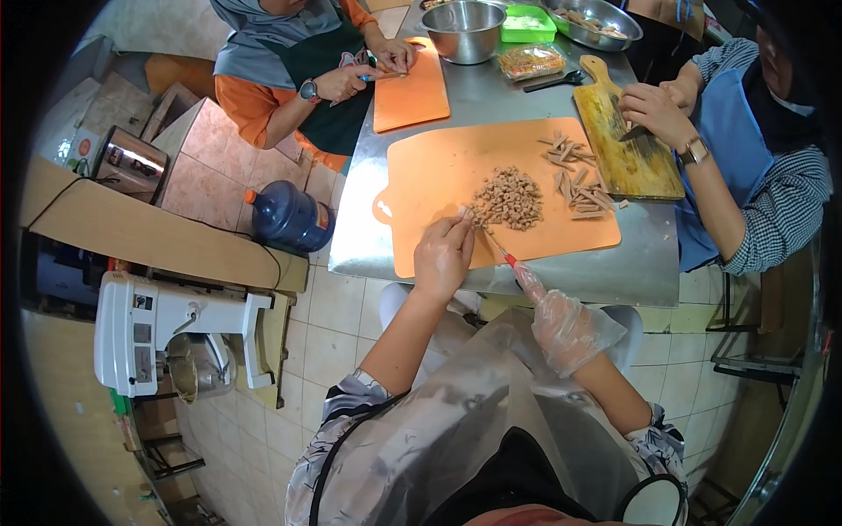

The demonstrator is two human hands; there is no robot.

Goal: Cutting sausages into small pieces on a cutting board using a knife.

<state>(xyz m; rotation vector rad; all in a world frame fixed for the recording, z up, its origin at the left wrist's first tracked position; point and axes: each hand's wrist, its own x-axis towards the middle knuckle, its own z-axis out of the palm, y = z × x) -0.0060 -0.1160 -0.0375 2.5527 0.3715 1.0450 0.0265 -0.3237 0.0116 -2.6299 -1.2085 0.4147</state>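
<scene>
Before me on a metal table (592, 276) lies a large orange cutting board (437, 167). My bare left hand (447, 253) rests at its near edge, fingertips pinched over small brown food pieces (479, 215). In a clear plastic glove, my right hand (566, 325) grips a small knife with a red handle (510, 259). The blade points away to the left, its tip among the pieces by my left fingertips. A heap of brown diced food (510, 197) covers the middle of the board. Uncut brown strips (585, 199) lie in two loose groups at the right.
Across the left corner, a person cuts on a smaller orange board (411, 98); at right, another holds a knife over a stained wooden board (602, 148). Behind stand a steel bowl (464, 36), a green container (528, 26) and a black spoon (559, 80). A blue water jug (293, 215) lies left.
</scene>
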